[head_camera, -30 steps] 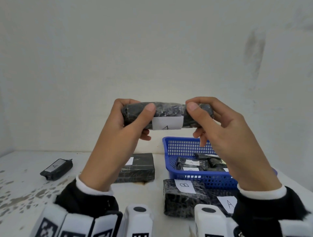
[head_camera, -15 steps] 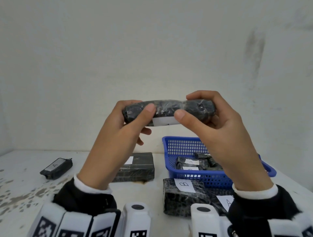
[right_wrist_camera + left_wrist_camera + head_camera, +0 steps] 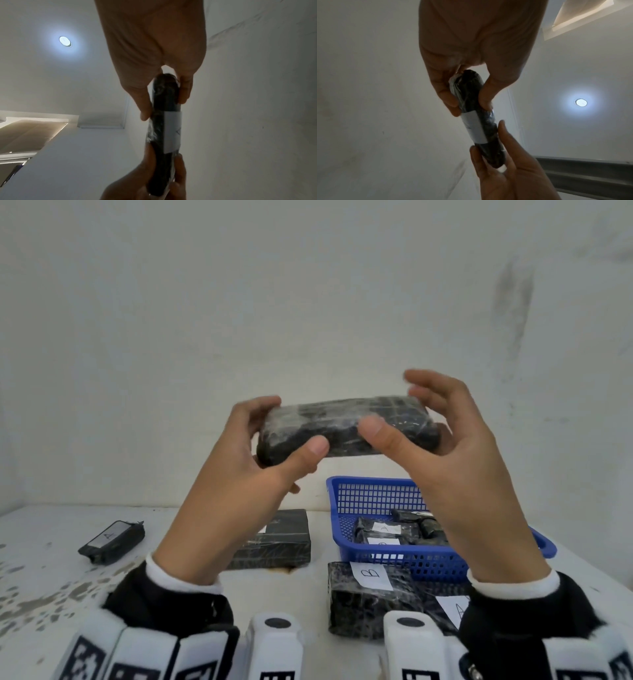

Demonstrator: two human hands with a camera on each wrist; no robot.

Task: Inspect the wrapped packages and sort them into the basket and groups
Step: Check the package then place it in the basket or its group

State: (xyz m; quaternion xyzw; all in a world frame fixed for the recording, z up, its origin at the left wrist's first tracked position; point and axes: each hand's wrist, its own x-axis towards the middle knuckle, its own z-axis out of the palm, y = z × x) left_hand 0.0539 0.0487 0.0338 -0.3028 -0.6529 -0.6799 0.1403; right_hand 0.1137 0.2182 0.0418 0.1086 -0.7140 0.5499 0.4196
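Note:
A black wrapped package (image 3: 346, 426) is held up in front of the wall, lengthwise between both hands. My left hand (image 3: 289, 426) grips its left end, thumb in front and fingers behind. At the right end my right hand (image 3: 400, 409) has its thumb on the front face, with the upper fingers lifted and blurred. In the left wrist view the package (image 3: 477, 121) shows a white label (image 3: 474, 128), pinched by the left hand (image 3: 471, 100). In the right wrist view the right hand (image 3: 164, 102) pinches the package (image 3: 159, 121).
A blue basket (image 3: 376, 498) with several wrapped packages stands on the white table at the right. In front of it lie a package labelled B (image 3: 370, 594) and one labelled A (image 3: 455, 607). A black box-shaped package (image 3: 277, 539) lies mid-table and a small package labelled A (image 3: 111, 541) at the left.
The package has been turned over in both hands: its white label no longer faces the head camera and a broad wrapped face shows. The right hand's upper fingers have lifted off.

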